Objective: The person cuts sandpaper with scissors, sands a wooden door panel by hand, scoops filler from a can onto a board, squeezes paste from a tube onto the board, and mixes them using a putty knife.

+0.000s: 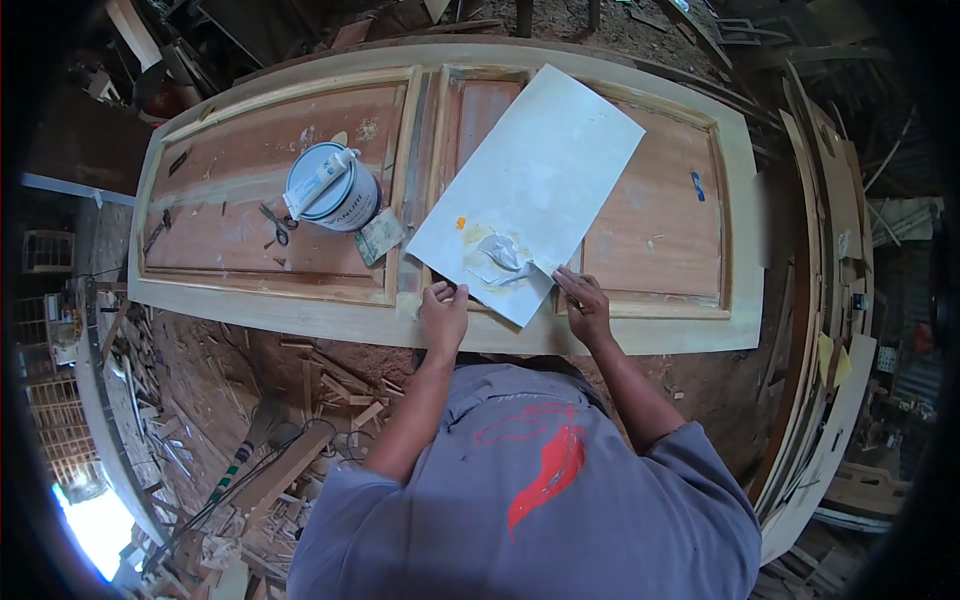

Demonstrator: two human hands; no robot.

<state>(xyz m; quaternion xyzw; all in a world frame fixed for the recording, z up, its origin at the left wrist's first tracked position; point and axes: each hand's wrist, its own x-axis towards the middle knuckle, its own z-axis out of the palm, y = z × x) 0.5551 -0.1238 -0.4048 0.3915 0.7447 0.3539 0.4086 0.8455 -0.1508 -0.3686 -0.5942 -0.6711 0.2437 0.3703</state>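
Note:
A pale wooden door (pixel 640 335) with reddish panels lies flat in front of me. A white board (pixel 540 165) rests slantwise on it, with a smear of whitish putty (pixel 497 258) and an orange dab near its lower corner. My left hand (pixel 443 315) sits on the door's near rail by the board's lower left edge, its fingers curled around a small dark object. My right hand (pixel 585 303) lies at the board's lower right edge, with its fingers stretched out and touching the board.
On the left panel stand a white can (pixel 345 205) with a tube (pixel 318 180) across its lid, scissors (pixel 275 225) and a small greenish pad (pixel 380 236). Wood offcuts and cables litter the dirt floor at the lower left. Frames lean at the right.

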